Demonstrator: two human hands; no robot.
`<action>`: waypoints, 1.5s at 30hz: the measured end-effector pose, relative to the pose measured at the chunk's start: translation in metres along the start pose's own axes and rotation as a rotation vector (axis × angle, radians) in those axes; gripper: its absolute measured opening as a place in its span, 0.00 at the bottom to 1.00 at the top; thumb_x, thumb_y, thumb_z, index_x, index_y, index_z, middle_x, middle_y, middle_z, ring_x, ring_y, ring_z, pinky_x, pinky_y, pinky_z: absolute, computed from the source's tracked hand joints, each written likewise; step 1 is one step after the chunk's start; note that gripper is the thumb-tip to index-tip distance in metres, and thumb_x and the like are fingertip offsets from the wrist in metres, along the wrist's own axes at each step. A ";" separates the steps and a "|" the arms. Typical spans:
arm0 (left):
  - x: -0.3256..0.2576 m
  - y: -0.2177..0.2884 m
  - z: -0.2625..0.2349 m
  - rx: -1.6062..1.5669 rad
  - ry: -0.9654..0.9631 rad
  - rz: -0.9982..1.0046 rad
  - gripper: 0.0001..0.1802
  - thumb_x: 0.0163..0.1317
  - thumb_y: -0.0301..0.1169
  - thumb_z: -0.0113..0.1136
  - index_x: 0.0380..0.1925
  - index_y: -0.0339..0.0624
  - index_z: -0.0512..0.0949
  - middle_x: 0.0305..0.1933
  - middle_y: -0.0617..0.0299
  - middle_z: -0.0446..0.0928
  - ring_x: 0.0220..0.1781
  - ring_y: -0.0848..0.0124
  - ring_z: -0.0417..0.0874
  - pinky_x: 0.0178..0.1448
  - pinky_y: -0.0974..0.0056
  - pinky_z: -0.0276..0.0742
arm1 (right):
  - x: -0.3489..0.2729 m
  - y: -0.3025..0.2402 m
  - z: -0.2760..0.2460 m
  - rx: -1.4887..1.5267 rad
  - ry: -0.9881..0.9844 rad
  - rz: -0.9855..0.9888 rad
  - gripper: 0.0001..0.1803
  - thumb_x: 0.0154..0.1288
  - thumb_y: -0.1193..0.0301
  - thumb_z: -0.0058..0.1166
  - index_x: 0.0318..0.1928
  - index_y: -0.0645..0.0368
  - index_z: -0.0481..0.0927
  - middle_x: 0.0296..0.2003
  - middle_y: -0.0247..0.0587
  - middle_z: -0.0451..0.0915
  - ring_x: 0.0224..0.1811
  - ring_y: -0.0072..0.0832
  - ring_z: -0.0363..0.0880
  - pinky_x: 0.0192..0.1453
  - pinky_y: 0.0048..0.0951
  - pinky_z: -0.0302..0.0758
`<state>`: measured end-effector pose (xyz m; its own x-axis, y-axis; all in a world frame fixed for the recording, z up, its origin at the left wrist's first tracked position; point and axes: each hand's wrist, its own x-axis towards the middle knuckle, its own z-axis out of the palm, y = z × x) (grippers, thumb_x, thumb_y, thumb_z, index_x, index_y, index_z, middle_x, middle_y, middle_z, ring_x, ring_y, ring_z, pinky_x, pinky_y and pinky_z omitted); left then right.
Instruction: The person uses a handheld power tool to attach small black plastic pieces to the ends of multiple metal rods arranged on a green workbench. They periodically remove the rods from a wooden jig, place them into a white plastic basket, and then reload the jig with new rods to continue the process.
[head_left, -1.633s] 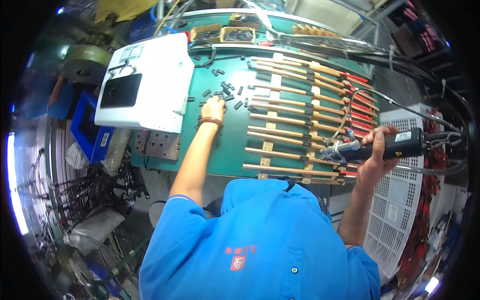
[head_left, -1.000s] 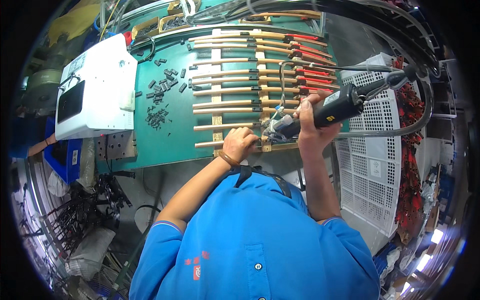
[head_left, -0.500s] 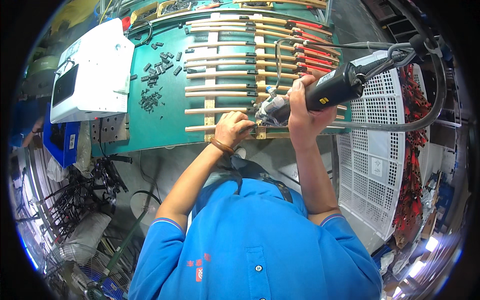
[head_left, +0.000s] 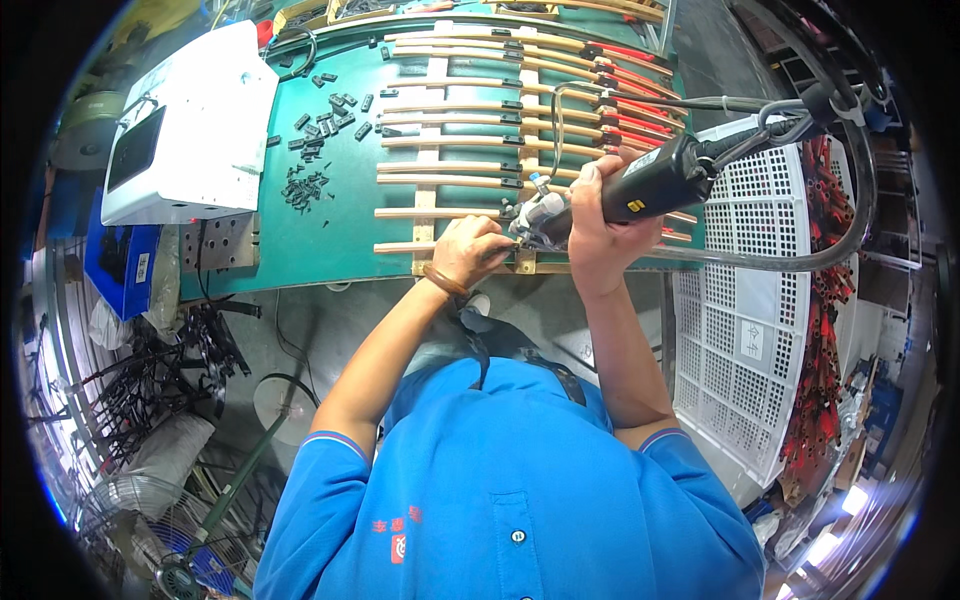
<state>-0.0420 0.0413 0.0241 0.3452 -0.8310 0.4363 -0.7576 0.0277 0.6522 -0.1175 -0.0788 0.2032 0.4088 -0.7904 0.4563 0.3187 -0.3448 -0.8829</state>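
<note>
My right hand is wrapped round a black power screwdriver with a cable and a hose. Its metal nose points down and left at the nearest wooden strip. My left hand is pinched over that strip, right beside the nose. A small dark piece, apparently a black clip, shows at its fingertips; the fingers hide most of it. Beyond lie several more wooden strips in a row across two wooden rails, with black clips along them and red ends at the right.
Loose black clips and smaller black parts lie on the green table. At left stands a white machine above a blue bin. White perforated crates and a hanging black hose are at right.
The view has shifted slightly. Both hands stay at the nearest strip, with the screwdriver's nose still close to the left fingertips.
</note>
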 end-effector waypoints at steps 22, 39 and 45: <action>-0.007 -0.012 0.000 -0.081 -0.019 0.045 0.15 0.42 0.27 0.71 0.33 0.46 0.81 0.39 0.61 0.78 0.44 0.61 0.78 0.47 0.60 0.78 | -0.021 0.001 0.010 -0.186 -0.044 -0.244 0.16 0.56 0.87 0.56 0.45 0.72 0.69 0.32 0.38 0.77 0.32 0.19 0.75 0.39 0.22 0.74; -0.009 -0.014 0.005 -0.056 -0.033 0.041 0.13 0.42 0.27 0.71 0.30 0.46 0.80 0.38 0.63 0.77 0.45 0.62 0.78 0.49 0.60 0.77 | -0.005 0.001 0.006 -0.058 0.005 -0.015 0.16 0.58 0.82 0.60 0.45 0.64 0.71 0.32 0.32 0.77 0.30 0.17 0.75 0.36 0.20 0.76; -0.006 -0.011 0.002 -0.030 -0.048 0.049 0.14 0.43 0.28 0.70 0.32 0.48 0.79 0.37 0.64 0.76 0.43 0.62 0.78 0.47 0.61 0.77 | 0.047 -0.042 -0.011 0.022 -0.057 0.012 0.20 0.63 0.75 0.59 0.52 0.67 0.69 0.31 0.37 0.78 0.28 0.19 0.75 0.31 0.22 0.75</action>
<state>-0.0372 0.0448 0.0131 0.2807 -0.8539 0.4383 -0.7559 0.0848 0.6492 -0.1214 -0.1067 0.2606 0.4607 -0.7638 0.4520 0.3320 -0.3240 -0.8859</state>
